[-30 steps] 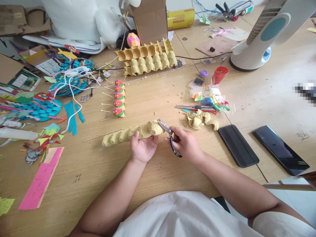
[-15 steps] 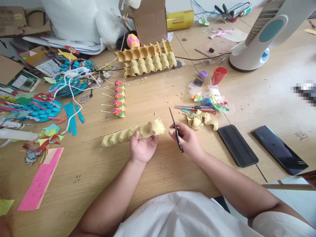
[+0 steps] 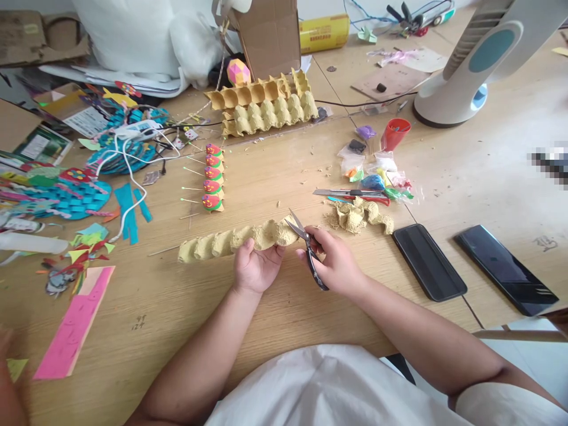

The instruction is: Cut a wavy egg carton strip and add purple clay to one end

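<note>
A strip of yellowish egg carton cups (image 3: 217, 244) lies across my left hand (image 3: 256, 266), pinched between thumb and fingers near its right part. My right hand (image 3: 335, 260) is closed round the black handles of a pair of scissors (image 3: 314, 266). The scissor blades are parted and sit at the right-end cup of the strip; whether they have bitten into the pulp I cannot tell. Beyond the strip's left end a thin stick (image 3: 163, 251) rests on the table. Torn carton scraps (image 3: 355, 218) with crumbs lie right of the scissors.
Painted carton caterpillars (image 3: 213, 177) stand in a row behind the strip. Egg trays (image 3: 275, 115) sit at the back. A utility knife (image 3: 350, 193), clay bags (image 3: 373, 180), a red cup (image 3: 396, 135) and two dark phone-like slabs (image 3: 429, 261) are to the right. Another person's arm (image 3: 11, 384) shows lower left.
The scissors have opened and moved left onto the strip's right end. The strip has turned slightly in my left hand. At lower left, another person's arm has come further into view.
</note>
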Demonstrator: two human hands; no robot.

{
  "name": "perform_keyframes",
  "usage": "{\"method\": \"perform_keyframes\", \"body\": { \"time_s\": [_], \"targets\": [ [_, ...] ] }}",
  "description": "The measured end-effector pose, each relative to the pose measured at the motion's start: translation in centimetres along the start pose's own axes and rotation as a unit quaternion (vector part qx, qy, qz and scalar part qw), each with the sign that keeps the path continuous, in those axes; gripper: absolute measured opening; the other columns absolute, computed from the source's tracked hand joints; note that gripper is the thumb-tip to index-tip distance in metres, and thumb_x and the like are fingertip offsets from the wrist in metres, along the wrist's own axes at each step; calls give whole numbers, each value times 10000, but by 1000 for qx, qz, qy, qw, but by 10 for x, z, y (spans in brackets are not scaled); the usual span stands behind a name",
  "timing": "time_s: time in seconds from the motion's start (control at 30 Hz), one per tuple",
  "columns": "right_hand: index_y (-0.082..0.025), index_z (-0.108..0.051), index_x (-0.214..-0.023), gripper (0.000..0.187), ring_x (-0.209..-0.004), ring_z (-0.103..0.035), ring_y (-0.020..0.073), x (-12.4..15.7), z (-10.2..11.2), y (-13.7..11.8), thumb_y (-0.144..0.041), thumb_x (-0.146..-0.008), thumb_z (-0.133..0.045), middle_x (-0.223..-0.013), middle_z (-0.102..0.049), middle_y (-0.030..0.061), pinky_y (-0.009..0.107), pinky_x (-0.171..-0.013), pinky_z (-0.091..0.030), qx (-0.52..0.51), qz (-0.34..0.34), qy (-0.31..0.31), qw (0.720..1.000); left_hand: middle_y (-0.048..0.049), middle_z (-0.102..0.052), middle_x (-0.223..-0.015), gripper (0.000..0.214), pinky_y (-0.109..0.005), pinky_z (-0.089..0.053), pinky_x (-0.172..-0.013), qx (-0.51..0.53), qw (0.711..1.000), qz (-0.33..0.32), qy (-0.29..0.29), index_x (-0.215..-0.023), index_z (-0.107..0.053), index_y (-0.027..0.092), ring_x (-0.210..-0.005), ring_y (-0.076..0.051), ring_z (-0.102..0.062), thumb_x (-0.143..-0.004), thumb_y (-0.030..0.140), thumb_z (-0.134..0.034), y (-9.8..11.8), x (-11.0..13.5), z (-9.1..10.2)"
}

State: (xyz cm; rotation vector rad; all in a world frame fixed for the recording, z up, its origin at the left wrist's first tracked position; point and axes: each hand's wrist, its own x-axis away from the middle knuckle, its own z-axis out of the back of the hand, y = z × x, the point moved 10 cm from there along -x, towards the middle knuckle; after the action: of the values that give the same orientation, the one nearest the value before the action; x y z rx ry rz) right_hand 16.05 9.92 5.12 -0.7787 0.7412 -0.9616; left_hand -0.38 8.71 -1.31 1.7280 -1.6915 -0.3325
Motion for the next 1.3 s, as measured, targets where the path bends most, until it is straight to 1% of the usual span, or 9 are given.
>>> {"method": "perform_keyframes", "body": {
  "time_s": [0.13, 0.3, 0.53, 0.67, 0.77, 0.87, 1.07, 1.17, 1.3],
  "targets": [
    [-182, -651, -1207, 399, -678, -551, 178, 0, 2, 0, -495, -961, -629, -741, -599, 11, 292, -645, -412, 12, -6, 1, 1000, -49, -768, -1222, 389, -277, -584, -869, -11, 1000, -14, -4, -1136, -733, 263, -1165, -213, -701, -781, 421, -762, 3, 0, -1],
    [-169, -688, -1164, 426, -604, -513, 161, -1, 3, 1, -539, -960, -631, -657, -574, -5, 277, -595, -360, 42, -12, 4, 999, -40, -791, -1149, 346, -254, -588, -834, -4, 1000, -26, -6, -1091, -748, 253, -1045, -181, -729, -776, 396, -765, 6, -1, -2],
    [-199, -712, -1056, 405, -569, -498, 146, -3, 3, 11, -583, -950, -635, -647, -585, -5, 266, -578, -355, 29, -38, 3, 999, -32, -782, -1173, 420, -256, -583, -808, -16, 999, -32, 4, -1187, -719, 283, -1044, -188, -730, -787, 407, -757, 8, -1, 0],
    [-200, -690, -1023, 403, -615, -519, 143, -4, -1, 21, -585, -907, -692, -705, -594, -2, 259, -576, -380, -107, -78, 13, 991, -42, -776, -1209, 430, -272, -598, -818, -13, 1000, -22, -8, -1203, -714, 293, -1116, -217, -725, -797, 427, -761, 6, 1, -2],
    [-203, -644, -1048, 448, -605, -524, 132, -6, -11, 29, -619, -889, -691, -727, -609, -10, 255, -546, -388, -274, -126, 1, 953, -56, -782, -1202, 412, -274, -614, -780, -6, 1000, -13, -21, -1187, -725, 280, -1085, -229, -740, -820, 460, -767, 3, 1, -5],
    [-211, -604, -1098, 502, -582, -538, 124, -7, -14, 32, -657, -878, -676, -714, -618, -23, 253, -528, -397, -368, -156, 6, 917, -71, -791, -1171, 405, -264, -623, -751, -17, 999, -9, -30, -1130, -744, 246, -1040, -226, -752, -824, 509, -782, -1, 1, -8],
    [-217, -582, -1022, 446, -573, -586, 129, -7, -19, 35, -579, -826, -752, -674, -603, -43, 254, -529, -419, -437, -191, -7, 879, -70, -807, -1018, 414, -243, -605, -679, -49, 999, 11, -8, -1050, -739, 210, -944, -210, -765, -864, 579, -735, -9, 2, -3],
    [-218, -561, -1031, 445, -549, -607, 138, -6, -24, 35, -582, -833, -727, -651, -606, -48, 244, -498, -398, -473, -203, -23, 857, -69, -805, -1018, 389, -279, -614, -752, -48, 999, 4, -9, -1040, -735, 210, -968, -221, -760, -853, 551, -753, -8, 5, -5],
    [-220, -549, -1020, 421, -538, -563, 129, -6, -20, 33, -588, -877, -695, -631, -614, -47, 249, -512, -396, -442, -192, -17, 876, -22, -802, -977, 335, -320, -604, -826, -17, 999, -34, 6, -995, -734, 248, -928, -210, -752, -775, 488, -812, 1, 7, -4]
  ]
}}
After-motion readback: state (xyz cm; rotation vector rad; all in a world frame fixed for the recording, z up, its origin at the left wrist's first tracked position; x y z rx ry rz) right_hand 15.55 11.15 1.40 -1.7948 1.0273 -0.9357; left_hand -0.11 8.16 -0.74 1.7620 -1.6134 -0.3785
